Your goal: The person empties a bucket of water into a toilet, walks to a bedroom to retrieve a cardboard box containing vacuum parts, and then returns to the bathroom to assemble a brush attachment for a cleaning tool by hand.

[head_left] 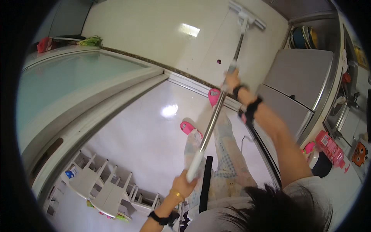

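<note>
A long-handled mop (213,119) with a silver pole slants across the view from my waist to the far floor. My left hand (184,185) is closed round its white handle end, close to my body. Farther along, my right hand (232,80) grips the pole beside a grey sleeve. The wide white mop head (249,19) rests on the pale floor at the far right, slightly blurred. A small dark spot (219,61) lies on that floor, left of the pole.
A sliding-door track (189,82) crosses ahead at my pink slippers (187,127). Left is a frosted glass door (81,75); below it stand several white stools (110,198). Grey cabinet doors (297,77) and a counter with a pink bottle (329,149) are right. Green vegetables (91,41) lie far left.
</note>
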Motion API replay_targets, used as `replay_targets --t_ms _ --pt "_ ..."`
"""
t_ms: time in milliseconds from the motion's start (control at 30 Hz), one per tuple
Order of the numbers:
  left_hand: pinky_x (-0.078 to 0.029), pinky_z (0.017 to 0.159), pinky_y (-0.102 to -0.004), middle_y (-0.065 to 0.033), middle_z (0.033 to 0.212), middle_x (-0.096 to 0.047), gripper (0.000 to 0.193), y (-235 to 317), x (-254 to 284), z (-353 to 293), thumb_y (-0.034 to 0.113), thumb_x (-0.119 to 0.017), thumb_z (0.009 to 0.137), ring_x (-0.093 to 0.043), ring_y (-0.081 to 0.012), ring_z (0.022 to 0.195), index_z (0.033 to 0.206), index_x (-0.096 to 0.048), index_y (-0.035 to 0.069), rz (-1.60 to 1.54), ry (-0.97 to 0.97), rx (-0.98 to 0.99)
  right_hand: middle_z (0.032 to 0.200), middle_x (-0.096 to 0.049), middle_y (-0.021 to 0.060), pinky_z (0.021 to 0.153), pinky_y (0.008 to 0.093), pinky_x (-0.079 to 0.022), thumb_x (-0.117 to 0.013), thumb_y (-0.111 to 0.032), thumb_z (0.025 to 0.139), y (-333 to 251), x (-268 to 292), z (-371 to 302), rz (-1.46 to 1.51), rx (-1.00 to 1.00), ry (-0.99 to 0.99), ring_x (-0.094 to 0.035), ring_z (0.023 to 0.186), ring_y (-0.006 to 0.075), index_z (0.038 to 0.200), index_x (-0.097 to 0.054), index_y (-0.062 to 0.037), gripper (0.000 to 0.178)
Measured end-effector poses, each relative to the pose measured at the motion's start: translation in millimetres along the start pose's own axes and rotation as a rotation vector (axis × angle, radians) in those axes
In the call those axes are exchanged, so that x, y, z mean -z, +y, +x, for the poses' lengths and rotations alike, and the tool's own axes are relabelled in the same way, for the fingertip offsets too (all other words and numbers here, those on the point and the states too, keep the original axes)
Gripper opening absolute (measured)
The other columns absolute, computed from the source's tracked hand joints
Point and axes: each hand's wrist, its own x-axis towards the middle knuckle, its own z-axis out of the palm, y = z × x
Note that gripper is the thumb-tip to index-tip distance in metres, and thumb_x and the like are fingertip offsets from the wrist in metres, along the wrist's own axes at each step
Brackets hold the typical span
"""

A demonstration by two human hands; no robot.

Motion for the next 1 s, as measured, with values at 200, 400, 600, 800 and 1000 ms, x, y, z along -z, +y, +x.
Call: replay_targets --t_ms 200,400,600,800,1000 --pt "-0.048 0.065 -0.049 -0.0254 0.08 -0.062 0.039 54 -13 23 0.025 -0.064 0.082 -0.06 -0.0464 0.076 0.111 -0.047 0.006 -0.288 -0.146 -0.066 0.103 -0.06 0.0243 0.069 0.0449 -0.054 -0.048 -0.019 0.09 -18 28 50 -0.43 0.2 0.007 -0.065 0.079 0.0353 0.145 -0.021 -0.0181 0.062" --pt "-0.051 0.065 -0.0393 -0.0205 0.08 -0.065 0.042 -135 -59 -147 0.021 -0.067 0.079 -0.066 -0.0326 0.074 0.113 -0.051 0.003 -0.07 -0.09 0.174 0.085 -0.064 0.025 0.064 0.0504 -0.05 -0.046 -0.023 0.091 178 -79 -151 -0.537 0.367 -0.159 -0.064 0.072 0.0392 0.146 -0.012 -0.0133 0.065" --pt "-0.052 0.076 -0.0428 -0.0227 0.091 -0.067 0.04 -228 -91 -331 0.029 -0.066 0.079 -0.066 -0.0355 0.089 0.112 -0.062 0.006 -0.066 0.043 0.417 0.081 -0.061 0.0316 0.069 0.0549 -0.047 -0.04 -0.026 0.093 224 -111 -377 -0.455 -0.072 -0.629 -0.059 0.073 0.0487 0.145 -0.008 -0.0104 0.063" --pt "-0.051 0.079 -0.0429 -0.0224 0.099 -0.066 0.045 -239 -172 -333 0.023 -0.069 0.079 -0.065 -0.036 0.094 0.118 -0.057 0.003 -0.204 0.178 0.333 0.087 -0.062 0.0336 0.074 0.0477 -0.05 -0.043 -0.025 0.09 196 -97 -365 -0.639 -0.06 -0.574 -0.063 0.077 0.0447 0.148 0.008 -0.0242 0.077" --pt "-0.05 0.073 -0.0468 -0.0243 0.087 -0.065 0.048 -176 -178 -247 0.03 -0.069 0.077 -0.062 -0.0429 0.084 0.115 -0.053 0.005 -0.363 0.15 0.418 0.073 -0.062 0.0287 0.064 0.0505 -0.05 -0.045 -0.021 0.09 90 -154 -284 -0.752 0.33 -0.576 -0.062 0.066 0.044 0.145 0.018 -0.0195 0.084"
